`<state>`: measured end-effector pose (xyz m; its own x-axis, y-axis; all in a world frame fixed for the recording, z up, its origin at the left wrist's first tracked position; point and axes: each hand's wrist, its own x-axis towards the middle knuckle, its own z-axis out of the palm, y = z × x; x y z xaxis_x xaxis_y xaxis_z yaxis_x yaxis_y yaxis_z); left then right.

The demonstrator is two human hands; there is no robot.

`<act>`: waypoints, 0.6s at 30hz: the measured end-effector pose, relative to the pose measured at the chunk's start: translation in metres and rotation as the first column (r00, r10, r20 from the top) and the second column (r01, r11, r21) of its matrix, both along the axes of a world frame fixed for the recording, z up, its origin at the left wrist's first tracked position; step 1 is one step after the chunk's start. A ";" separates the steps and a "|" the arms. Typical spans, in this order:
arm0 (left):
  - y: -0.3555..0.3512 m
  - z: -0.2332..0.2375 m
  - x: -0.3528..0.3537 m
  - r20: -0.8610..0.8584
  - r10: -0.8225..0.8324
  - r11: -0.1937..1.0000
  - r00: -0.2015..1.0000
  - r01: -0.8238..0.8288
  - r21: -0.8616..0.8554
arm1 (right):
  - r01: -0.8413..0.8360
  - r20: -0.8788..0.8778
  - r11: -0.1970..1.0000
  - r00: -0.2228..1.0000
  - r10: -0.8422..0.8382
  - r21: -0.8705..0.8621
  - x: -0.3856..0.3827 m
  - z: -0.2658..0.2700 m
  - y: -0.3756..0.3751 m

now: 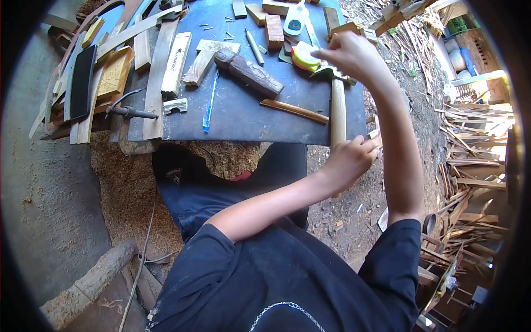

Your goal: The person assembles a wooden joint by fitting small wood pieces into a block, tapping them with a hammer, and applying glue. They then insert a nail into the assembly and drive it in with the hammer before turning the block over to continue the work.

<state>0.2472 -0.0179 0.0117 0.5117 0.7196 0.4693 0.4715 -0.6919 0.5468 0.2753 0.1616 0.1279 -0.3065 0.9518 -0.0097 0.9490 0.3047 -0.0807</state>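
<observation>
My left hand (349,164) is closed, its curled fingers beside a small pale piece of wood (374,134); what it grips is hidden. It crosses over the wooden handle of a hammer (338,110), whose metal head lies on the bench. My right hand (354,55) is raised over the bench's right edge, thumb stretched out and apart from the bent fingers. The thumb tip is right by a yellow and white tape measure (304,56) above the hammer head. Close past the fingers are small wood blocks (344,29).
On the blue-grey bench (182,124) lie a dark wood block (249,74), a blue pen (211,105), a thin wood strip (294,110), a glue bottle (296,19) and several nails. A clamp (133,113) grips the left edge, near a phone (83,83). Wood scraps (475,144) pile up right.
</observation>
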 end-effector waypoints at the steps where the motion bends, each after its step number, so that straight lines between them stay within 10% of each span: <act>1: -0.001 -0.005 0.003 0.030 0.012 1.000 0.999 -0.013 0.026 | 0.026 0.032 1.000 0.999 -0.026 -0.004 0.011 -0.005 -0.012; 11: -0.002 -0.003 0.004 0.008 0.015 0.999 1.000 -0.016 0.043 | 0.262 0.053 0.855 0.962 -0.267 -0.447 0.054 -0.030 -0.040; 18: -0.001 -0.002 0.006 0.018 0.043 0.996 0.999 -0.044 0.075 | 0.235 -0.100 0.869 0.947 -0.306 -0.435 0.058 -0.048 -0.040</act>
<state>0.2530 -0.0187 0.0097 0.4722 0.7036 0.5311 0.4933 -0.7102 0.5023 0.3329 0.1211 0.0798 -0.0683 0.9175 -0.3918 0.9523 -0.0571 -0.2997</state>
